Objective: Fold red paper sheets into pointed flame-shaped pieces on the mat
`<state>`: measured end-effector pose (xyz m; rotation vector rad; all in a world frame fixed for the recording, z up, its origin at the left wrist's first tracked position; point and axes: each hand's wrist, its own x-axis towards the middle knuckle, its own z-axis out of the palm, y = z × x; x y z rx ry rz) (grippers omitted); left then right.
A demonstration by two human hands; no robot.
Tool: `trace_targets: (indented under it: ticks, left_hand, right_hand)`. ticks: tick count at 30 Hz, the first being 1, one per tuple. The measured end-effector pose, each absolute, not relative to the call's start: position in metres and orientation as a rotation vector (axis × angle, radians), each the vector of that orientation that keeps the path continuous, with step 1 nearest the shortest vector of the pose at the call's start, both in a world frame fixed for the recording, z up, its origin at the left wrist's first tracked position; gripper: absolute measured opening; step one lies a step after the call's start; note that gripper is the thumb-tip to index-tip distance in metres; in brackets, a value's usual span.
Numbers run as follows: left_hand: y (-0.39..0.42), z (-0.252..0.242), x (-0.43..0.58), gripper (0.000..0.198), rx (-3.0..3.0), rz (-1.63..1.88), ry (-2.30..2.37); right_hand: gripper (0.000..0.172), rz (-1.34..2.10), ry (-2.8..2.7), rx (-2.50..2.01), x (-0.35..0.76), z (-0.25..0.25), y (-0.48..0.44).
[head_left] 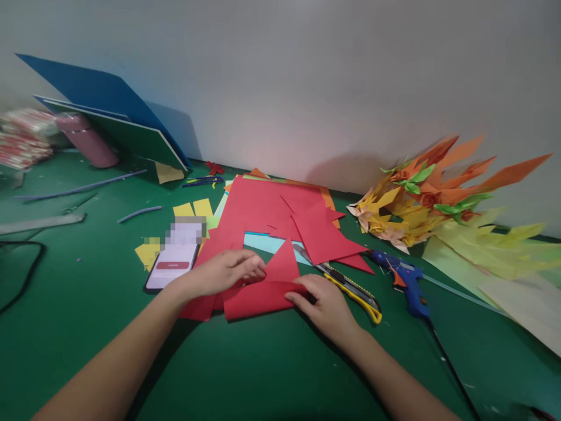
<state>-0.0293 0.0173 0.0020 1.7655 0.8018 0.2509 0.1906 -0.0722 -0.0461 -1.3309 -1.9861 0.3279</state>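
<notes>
A piece of red paper (260,301) lies at the front of the paper pile, its near edge curled over into a rounded fold. My right hand (326,301) pinches this paper at its right end, thumb in front and fingers behind. My left hand (232,272) hovers over or rests on the paper's left back part, fingers curled together; what lies under the fingertips is hidden. A pointed red paper flap (284,262) stands out between the hands. Just behind my right hand lies a yellow and black utility knife (353,289), partly under red cut pieces (322,234).
Left of the papers lies a phone (173,263) among yellow paper pieces (203,207). A blue glue gun (409,283) with its cord lies at right, before orange and yellow paper flowers (421,199). Boards (118,134) and a pink bottle (90,140) stand back left.
</notes>
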Motion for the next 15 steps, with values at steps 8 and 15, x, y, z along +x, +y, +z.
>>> trace_targets:
  ticks: [8, 15]
  left_hand:
    - [0.0099, 0.0021, -0.0261, 0.032, 2.086, 0.124, 0.861]
    - [0.0077, 0.0008, -0.0234, 0.03, 2.212, 0.135, 0.738]
  right_hand:
    - [0.032, 0.23, -2.026, -1.433, 0.1913, -0.0497, -0.0709]
    - [0.032, 0.222, -1.979, -1.453, 0.1929, -0.0486, -0.0683]
